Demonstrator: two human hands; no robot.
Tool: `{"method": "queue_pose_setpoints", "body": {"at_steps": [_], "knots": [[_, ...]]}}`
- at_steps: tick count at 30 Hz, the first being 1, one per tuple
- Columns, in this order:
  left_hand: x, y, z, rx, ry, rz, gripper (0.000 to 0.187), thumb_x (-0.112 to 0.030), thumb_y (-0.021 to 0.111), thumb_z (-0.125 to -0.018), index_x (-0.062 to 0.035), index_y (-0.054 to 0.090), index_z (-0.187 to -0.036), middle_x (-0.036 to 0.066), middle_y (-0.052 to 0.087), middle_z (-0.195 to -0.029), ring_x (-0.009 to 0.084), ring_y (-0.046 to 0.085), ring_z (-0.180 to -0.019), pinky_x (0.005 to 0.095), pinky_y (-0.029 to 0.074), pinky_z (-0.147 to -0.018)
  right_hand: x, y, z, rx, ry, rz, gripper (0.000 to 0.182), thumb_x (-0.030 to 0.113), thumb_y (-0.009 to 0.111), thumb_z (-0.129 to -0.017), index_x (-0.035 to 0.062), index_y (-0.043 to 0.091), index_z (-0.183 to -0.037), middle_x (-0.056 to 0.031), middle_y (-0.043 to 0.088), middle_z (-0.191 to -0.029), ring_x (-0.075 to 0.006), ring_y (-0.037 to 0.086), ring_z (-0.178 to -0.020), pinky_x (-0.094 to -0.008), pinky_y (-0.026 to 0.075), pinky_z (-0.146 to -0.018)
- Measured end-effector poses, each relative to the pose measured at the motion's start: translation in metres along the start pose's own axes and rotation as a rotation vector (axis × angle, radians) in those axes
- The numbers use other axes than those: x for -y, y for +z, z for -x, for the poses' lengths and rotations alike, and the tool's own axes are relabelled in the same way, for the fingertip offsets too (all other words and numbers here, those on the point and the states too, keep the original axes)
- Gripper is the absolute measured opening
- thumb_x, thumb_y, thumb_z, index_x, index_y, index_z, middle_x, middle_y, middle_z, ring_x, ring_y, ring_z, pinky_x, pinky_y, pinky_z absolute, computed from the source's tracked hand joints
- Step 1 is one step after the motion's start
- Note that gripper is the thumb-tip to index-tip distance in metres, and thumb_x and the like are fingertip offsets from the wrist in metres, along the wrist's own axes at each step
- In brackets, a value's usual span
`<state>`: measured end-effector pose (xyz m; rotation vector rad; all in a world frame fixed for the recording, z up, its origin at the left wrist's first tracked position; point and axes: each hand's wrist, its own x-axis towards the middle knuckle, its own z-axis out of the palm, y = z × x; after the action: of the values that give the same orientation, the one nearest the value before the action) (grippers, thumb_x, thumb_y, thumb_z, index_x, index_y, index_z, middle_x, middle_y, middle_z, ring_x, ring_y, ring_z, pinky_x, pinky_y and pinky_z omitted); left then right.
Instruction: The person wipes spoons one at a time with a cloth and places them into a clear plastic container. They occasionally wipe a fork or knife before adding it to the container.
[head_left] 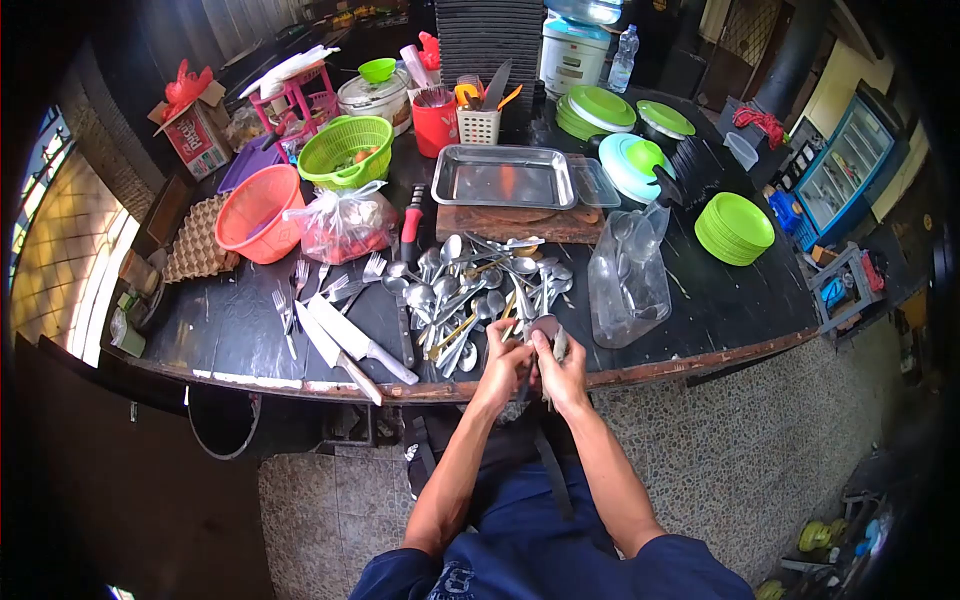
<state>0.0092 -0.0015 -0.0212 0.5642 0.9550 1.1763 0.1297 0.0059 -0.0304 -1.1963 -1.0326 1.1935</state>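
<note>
Both my hands are close together at the table's front edge. In my right hand [562, 373] is a spoon [545, 325], its bowl pointing up, with a greyish cloth-like piece beside the fingers. My left hand [505, 365] has its fingers bent beside the spoon; what they hold, if anything, is hidden. A large pile of spoons [445, 290] lies just beyond and to the left of my hands. Several forks [302, 275] and two white-bladed knives [340, 325] lie further left. To the right stands a clear plastic container [628, 285] with some spoons inside.
A metal tray [505, 178] rests on a wooden board [520, 223] behind the pile. Green plates [734, 229] are stacked at the right. A red basket [262, 215], a green basket [345, 150] and a filled plastic bag [345, 225] stand at the left.
</note>
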Motion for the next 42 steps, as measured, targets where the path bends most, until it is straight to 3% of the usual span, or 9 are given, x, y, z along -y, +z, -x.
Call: {"method": "queue_pose_setpoints", "body": {"at_steps": [1,4,8,13,19,26,31,35,42], "knots": [[-0.002,0.001,-0.003,0.005,0.002,0.000,0.047,-0.005,0.061,-0.099,-0.0068,0.035,-0.138,0.011,0.061,-0.095,0.0124,0.055,-0.063,0.0265,0.043,-0.053,0.001,-0.003,-0.001,-0.008,-0.072,0.057,0.025,0.024,0.072,-0.101,-0.0007,0.071,-0.102,-0.0005,0.067,-0.079,-0.0067,0.058,-0.073,-0.0299,0.050,-0.064],[0.008,-0.009,-0.016,0.058,0.297,-0.271,0.021,-0.015,0.071,-0.099,-0.0016,0.074,-0.115,0.003,0.063,-0.100,0.0099,0.059,-0.080,0.0264,0.046,-0.072,0.002,-0.014,0.000,0.134,-0.031,0.188,0.024,0.022,0.072,-0.101,-0.0013,0.071,-0.101,0.0010,0.067,-0.078,-0.0068,0.055,-0.075,-0.0309,0.049,-0.069],[0.010,-0.013,-0.016,0.008,0.432,-0.426,0.021,-0.017,0.067,-0.103,0.0001,0.074,-0.111,0.002,0.061,-0.103,0.0084,0.056,-0.082,0.0248,0.047,-0.073,-0.006,-0.009,0.012,0.084,-0.006,0.212,0.023,0.021,0.072,-0.100,-0.0014,0.071,-0.100,0.0014,0.066,-0.077,-0.0067,0.053,-0.073,-0.0307,0.048,-0.067],[0.003,-0.029,-0.027,-0.306,0.453,-0.178,0.018,-0.017,0.070,-0.101,0.0012,0.073,-0.101,0.000,0.067,-0.076,0.0054,0.056,-0.065,0.0235,0.043,-0.058,-0.007,-0.012,0.041,0.305,0.041,0.314,0.029,0.028,0.075,-0.096,-0.0010,0.072,-0.101,-0.0050,0.071,-0.079,-0.0092,0.061,-0.072,-0.0324,0.051,-0.066],[-0.001,-0.041,-0.024,-0.377,0.341,-0.004,0.019,-0.017,0.070,-0.101,0.0003,0.073,-0.096,0.001,0.065,-0.070,0.0069,0.055,-0.054,0.0231,0.041,-0.049,-0.002,-0.020,0.050,0.324,-0.007,0.351,0.031,0.028,0.075,-0.096,-0.0009,0.074,-0.105,-0.0081,0.075,-0.084,-0.0115,0.067,-0.077,-0.0325,0.053,-0.073],[-0.007,-0.054,-0.028,-0.492,0.448,-0.091,0.020,-0.015,0.074,-0.098,0.0036,0.074,-0.092,0.003,0.067,-0.070,0.0078,0.058,-0.056,0.0234,0.043,-0.052,0.034,-0.016,0.039,0.123,-0.241,0.506,0.026,0.021,0.066,-0.101,0.0004,0.073,-0.115,-0.0213,0.076,-0.100,-0.0349,0.075,-0.092,-0.0406,0.056,-0.082],[0.001,-0.031,-0.020,-0.359,0.400,-0.230,0.023,-0.015,0.074,-0.098,0.0075,0.075,-0.097,0.005,0.071,-0.075,0.0087,0.063,-0.061,0.0246,0.049,-0.057,0.062,0.003,0.018,0.137,-0.697,0.807,0.033,0.007,0.072,-0.090,0.0013,0.072,-0.122,-0.0137,0.074,-0.118,-0.0339,0.069,-0.096,-0.0416,0.056,-0.087],[-0.002,-0.022,-0.015,-0.435,0.392,-0.239,0.025,-0.018,0.075,-0.097,0.0065,0.077,-0.091,0.002,0.071,-0.074,0.0051,0.060,-0.066,0.0234,0.046,-0.058,0.041,0.004,0.022,0.318,-0.681,0.979,0.066,-0.010,0.065,-0.073,0.0016,0.064,-0.137,-0.0135,0.068,-0.133,-0.0347,0.065,-0.098,-0.0421,0.055,-0.089],[0.002,-0.035,-0.018,-0.466,0.364,-0.100,0.024,-0.019,0.078,-0.095,0.0047,0.075,-0.094,0.002,0.068,-0.072,0.0075,0.060,-0.058,0.0227,0.048,-0.054,0.033,-0.004,0.046,0.283,-0.659,0.923,0.055,-0.009,0.067,-0.073,0.0009,0.070,-0.127,-0.0128,0.072,-0.124,-0.0339,0.066,-0.092,-0.0426,0.056,-0.084]]}}
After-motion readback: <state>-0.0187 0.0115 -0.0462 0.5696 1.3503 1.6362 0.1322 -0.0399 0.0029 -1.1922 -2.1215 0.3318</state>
